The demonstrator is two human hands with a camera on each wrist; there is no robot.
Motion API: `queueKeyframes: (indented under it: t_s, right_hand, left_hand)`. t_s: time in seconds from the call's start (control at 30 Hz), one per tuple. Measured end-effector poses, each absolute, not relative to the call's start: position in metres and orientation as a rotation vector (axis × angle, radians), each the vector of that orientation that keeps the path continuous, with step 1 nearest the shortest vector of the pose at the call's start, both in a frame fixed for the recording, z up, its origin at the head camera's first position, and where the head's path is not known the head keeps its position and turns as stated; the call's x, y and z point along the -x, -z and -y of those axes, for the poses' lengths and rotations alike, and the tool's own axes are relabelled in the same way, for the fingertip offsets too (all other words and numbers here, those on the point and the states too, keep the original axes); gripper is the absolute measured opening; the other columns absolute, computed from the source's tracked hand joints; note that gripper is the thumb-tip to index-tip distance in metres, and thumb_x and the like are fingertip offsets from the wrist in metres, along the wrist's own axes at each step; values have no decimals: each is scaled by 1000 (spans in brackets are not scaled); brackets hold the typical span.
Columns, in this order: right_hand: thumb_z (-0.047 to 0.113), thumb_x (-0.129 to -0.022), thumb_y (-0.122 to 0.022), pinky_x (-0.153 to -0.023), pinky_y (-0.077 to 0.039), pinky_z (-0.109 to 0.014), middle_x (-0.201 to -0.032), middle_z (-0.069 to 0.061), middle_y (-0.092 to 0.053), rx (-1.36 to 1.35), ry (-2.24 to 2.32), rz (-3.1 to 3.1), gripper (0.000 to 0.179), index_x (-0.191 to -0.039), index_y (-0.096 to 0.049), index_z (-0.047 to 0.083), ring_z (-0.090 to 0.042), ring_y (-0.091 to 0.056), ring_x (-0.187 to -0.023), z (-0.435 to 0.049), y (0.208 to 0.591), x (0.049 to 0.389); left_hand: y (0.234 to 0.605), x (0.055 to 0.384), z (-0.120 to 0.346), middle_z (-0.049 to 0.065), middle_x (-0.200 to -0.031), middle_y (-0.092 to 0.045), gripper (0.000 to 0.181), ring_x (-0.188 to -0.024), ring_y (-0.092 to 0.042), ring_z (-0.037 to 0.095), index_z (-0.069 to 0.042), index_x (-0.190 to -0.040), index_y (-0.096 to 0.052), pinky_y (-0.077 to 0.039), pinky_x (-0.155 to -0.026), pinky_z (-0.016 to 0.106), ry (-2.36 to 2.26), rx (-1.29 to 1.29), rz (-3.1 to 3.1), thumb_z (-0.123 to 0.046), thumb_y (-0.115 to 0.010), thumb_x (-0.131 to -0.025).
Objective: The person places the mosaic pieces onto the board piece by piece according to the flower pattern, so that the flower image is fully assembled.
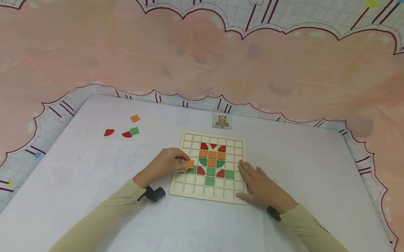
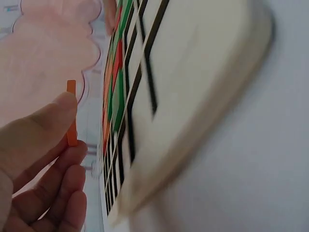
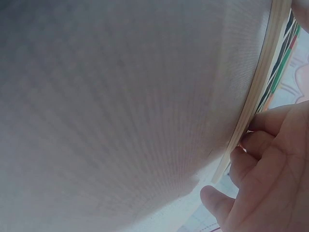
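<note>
My left hand [image 1: 164, 164] pinches an orange square tile [image 1: 189, 164] over the left part of a wooden grid board [image 1: 198, 190]. In the left wrist view, thumb and fingertips grip the thin tile [image 2: 72, 113] edge-on, apart from the board's surface. Red, orange and green tiles lie in the board's cells as a flower-like pattern; a green square [image 1: 192, 169] is partly covered by the held tile. My right hand [image 1: 260, 187] rests at the board's right edge, fingers extended. In the right wrist view its fingertips touch the board's side [image 3: 251, 104].
Left of the board lie loose tiles: an orange square [image 1: 135, 118], a green square [image 1: 134, 130], and two red curved pieces, one [image 1: 109, 132] apart and one [image 1: 126, 134] against the green. A small pattern card [image 1: 222, 121] lies behind the board. Patterned cloth surrounds the white table [image 1: 188, 233].
</note>
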State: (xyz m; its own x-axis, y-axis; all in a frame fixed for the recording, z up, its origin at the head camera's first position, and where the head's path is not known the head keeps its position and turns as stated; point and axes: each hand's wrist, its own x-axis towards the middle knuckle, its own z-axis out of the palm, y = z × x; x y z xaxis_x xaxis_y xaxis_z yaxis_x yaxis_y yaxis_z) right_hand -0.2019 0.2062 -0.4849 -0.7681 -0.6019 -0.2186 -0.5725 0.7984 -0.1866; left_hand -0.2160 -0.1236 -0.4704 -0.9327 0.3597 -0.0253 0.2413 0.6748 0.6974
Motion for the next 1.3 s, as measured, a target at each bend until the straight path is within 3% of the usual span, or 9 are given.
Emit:
queueKeyframes:
  t_s: [0.17,0.43,1.3]
  right_hand:
    - [55,-87,-56,-115,-20,-53,-157,-15,-17,910,159,-2721,90,-148,-21,0,-31,-19,-145,-206,483,202]
    - [54,-87,-56,-114,-22,-54,-156,-16,-19,923,142,-2730,89,-148,-22,-1,-31,-21,-144,-206,482,202]
    - [53,-87,-56,-114,-21,-54,-156,-16,-18,921,162,-2727,89,-147,-21,-2,-32,-20,-144,-206,482,200]
  left_hand:
    - [470,208,105,8,-106,-68,30,-104,-60,23,-5,-103,-70,-47,-94,38,-1047,-574,-2694,-17,-78,-76]
    - [479,204,93,0,-96,-69,29,-95,-57,16,-9,-100,-73,-46,-87,31,-953,-774,-2720,-22,-78,-75]
    - [479,205,89,-4,-87,-68,23,-86,-54,11,-11,-93,-74,-46,-81,27,-856,-793,-2711,-23,-78,-75]
